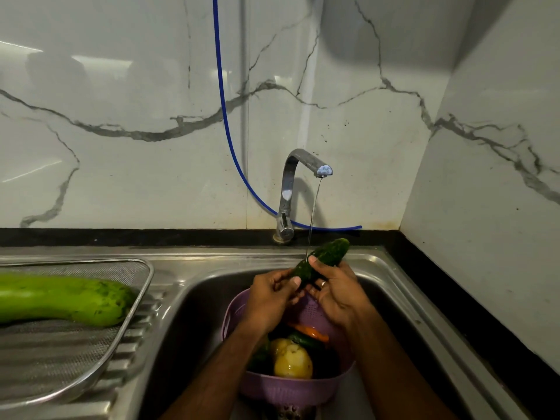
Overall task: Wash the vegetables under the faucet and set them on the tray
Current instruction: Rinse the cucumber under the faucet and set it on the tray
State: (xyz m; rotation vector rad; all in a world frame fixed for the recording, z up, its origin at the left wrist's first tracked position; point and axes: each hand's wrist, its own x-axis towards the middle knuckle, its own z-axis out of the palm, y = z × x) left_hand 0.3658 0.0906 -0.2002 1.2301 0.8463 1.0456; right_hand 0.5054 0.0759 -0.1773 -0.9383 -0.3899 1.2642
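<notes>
Gripping cucumber (322, 261), both hands' fingers (315, 263) surround it.

A cucumber (322, 262) is held tilted over the sink (403, 295), far end raised to the right. It is gripped at its lower end by the left hand (274, 301) and along its middle by the right hand (335, 294), thumb on top. A thin stream from the faucet (298, 183) is seen landing on the cucumber near the right thumb. A purple colander (291, 389) is set in the sink under the hands; a potato (292, 360), an orange piece and dark green vegetables are seen inside. A gourd (65, 298) is laid on the mesh tray (54, 362) at left. A blue hose (225, 116) is hung along the marble wall.
</notes>
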